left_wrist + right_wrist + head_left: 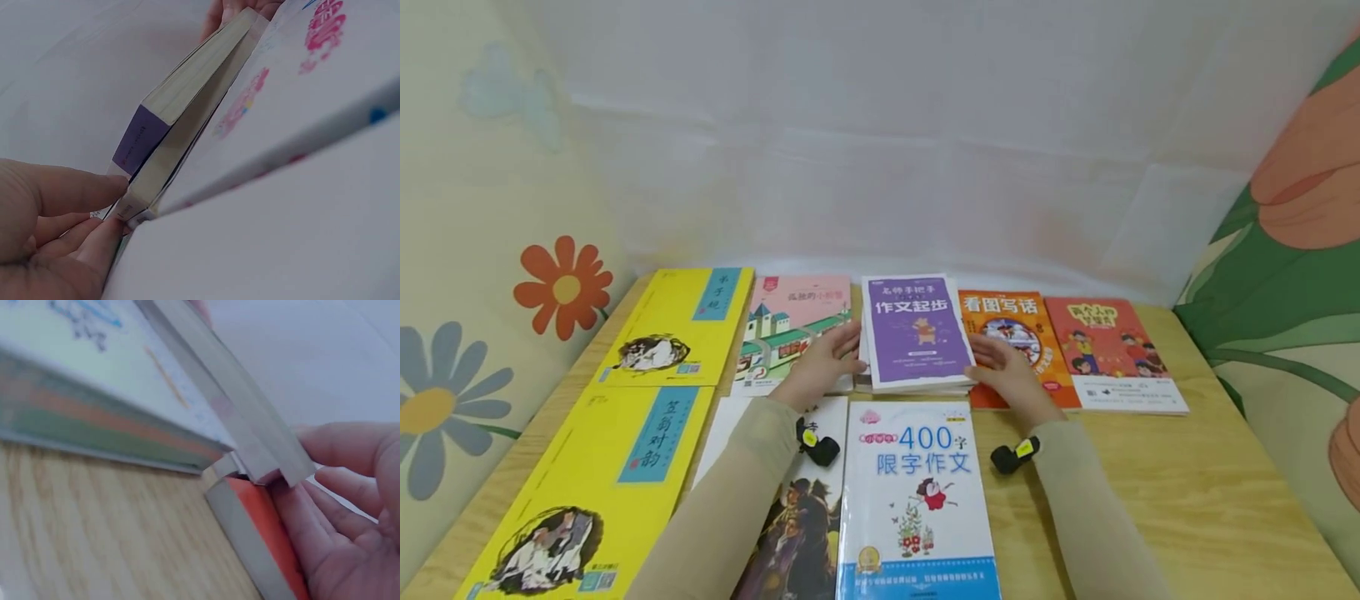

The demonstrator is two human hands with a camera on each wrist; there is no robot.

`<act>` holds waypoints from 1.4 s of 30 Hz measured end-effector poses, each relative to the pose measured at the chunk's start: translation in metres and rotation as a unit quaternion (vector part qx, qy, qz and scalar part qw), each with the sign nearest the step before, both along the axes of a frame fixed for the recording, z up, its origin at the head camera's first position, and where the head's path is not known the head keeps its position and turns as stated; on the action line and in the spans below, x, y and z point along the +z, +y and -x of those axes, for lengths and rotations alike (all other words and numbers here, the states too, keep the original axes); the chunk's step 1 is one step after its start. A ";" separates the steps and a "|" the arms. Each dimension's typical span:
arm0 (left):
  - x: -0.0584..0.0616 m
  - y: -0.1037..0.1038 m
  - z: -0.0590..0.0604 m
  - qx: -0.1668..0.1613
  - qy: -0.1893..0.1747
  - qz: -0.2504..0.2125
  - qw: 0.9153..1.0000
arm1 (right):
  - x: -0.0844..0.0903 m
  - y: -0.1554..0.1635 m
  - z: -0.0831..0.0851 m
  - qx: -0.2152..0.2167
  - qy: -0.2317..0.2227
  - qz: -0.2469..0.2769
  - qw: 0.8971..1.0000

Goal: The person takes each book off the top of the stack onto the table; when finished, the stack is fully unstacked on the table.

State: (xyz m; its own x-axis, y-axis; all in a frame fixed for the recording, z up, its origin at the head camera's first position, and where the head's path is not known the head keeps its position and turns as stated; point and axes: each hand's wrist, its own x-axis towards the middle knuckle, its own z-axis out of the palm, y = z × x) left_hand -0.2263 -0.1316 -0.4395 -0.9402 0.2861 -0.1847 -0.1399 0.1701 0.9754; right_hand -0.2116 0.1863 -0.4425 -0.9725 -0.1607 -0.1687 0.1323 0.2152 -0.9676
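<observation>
A purple-covered book [917,333] lies on top of a pale book [150,181], slightly out of line with it. My left hand [822,364] touches the left side of this stack, its thumb at the purple spine [140,139] and its fingers lower down. On the other side my right hand [1011,379] has its thumb and fingertips at the page edges, close to the orange book [1022,333]. Under the left hand's side lies a pink book [797,312] with a green train. In front of the stack is a thick white-and-blue book [917,492].
Two yellow books [681,317] lie one before the other at the left. A white book with dark figures [801,517] is partly under the left forearm. A red book [1112,350] lies at the right on the wooden table [1210,500]. White cloth [880,167] hangs behind.
</observation>
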 end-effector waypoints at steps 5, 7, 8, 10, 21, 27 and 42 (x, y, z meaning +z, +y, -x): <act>0.002 0.001 0.002 0.001 -0.001 -0.003 1.000 | 0.005 0.004 0.002 -0.024 -0.023 0.026 0.999; 0.002 0.001 0.002 -0.001 0.001 -0.004 1.000 | 0.010 0.005 0.003 -0.030 -0.030 0.022 0.999; 0.001 0.001 0.003 -0.001 0.001 -0.003 1.000 | 0.012 0.006 0.003 -0.031 -0.033 0.013 0.999; 0.001 0.000 0.003 0.001 0.002 0.000 1.000 | 0.016 0.006 0.004 -0.036 -0.045 -0.008 0.998; 0.001 -0.001 0.002 0.014 -0.001 0.010 1.000 | 0.028 -0.005 0.007 -0.060 -0.114 0.011 0.992; 0.001 0.000 0.000 0.015 0.002 0.008 1.000 | 0.031 -0.002 0.007 -0.035 -0.105 0.000 0.994; -0.005 0.002 -0.002 0.008 0.006 -0.007 1.000 | 0.029 0.062 -0.059 -0.039 0.012 0.091 0.995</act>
